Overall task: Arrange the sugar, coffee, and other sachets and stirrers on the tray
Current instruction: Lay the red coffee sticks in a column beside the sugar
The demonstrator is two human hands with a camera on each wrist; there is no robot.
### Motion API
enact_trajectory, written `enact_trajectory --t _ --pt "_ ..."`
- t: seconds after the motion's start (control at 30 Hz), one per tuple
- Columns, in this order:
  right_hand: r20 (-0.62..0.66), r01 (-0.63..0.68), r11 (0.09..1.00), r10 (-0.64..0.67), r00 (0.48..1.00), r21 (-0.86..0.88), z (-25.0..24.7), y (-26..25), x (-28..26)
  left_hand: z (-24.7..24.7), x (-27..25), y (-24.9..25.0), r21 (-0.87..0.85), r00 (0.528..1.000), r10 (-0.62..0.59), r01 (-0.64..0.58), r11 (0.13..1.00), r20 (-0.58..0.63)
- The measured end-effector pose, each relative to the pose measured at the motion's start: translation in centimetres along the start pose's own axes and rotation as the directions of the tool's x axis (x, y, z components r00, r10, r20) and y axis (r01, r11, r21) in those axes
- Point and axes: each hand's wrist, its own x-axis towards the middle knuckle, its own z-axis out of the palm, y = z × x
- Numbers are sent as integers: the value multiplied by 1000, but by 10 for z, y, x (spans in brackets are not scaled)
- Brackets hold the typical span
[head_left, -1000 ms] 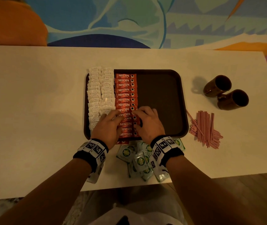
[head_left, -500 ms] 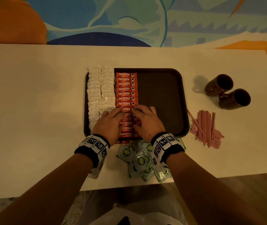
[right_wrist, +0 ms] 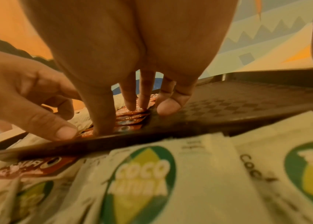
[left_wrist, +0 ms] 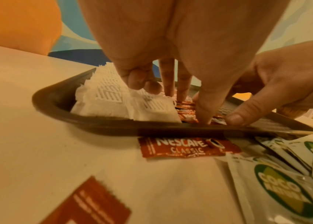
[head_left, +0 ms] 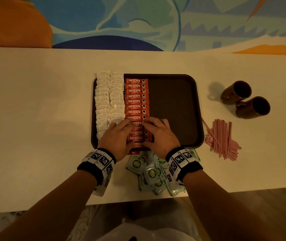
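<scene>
On the pale counter (head_left: 34,119) sat a dark brown tray (head_left: 173,108). At its left edge two columns of white sugar sachets (head_left: 108,100) lay overlapping, and just beside them ran a column of red Nescafé Classic coffee sachets (head_left: 136,96). The left hand (head_left: 117,136) rested flat on the near end of that red column, fingers straight and slightly spread, pressing the sachets; the right hand (head_left: 159,134) lay likewise on the column's right side, fingers extended, fingertips (right_wrist: 132,106) touching the sachets. The tray's right half stayed bare. One loose Nescafé sachet (left_wrist: 182,147) lay on the counter against the tray's near rim (partly tucked under it). Beside it sprawled a heap of green-and-white Coco Natura sachets (head_left: 149,173). Further right lay red-and-white striped stirrers (head_left: 222,138), and beyond them two brown mugs (head_left: 244,100) touching.
</scene>
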Motion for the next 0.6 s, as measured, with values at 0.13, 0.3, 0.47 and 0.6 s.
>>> enact_trajectory --t 0.13,0.3,0.47,0.6 --pt "-27 5 1000 -4 1000 7 3 0 -1 0 -1 3 -8 1000 -14 14 1000 -6" --pt "-32 11 1000 -10 999 23 0 -1 -5 1 -3 -2 -28 1000 -16 16 999 -4" --pt "-65 17 999 -15 998 30 -6 -16 -10 -23 -17 1 -173 987 -67 41 984 -147" --pt "0 47 998 -47 999 46 -5 -45 -13 -41 -36 -14 -216 975 -174 142 966 -139"
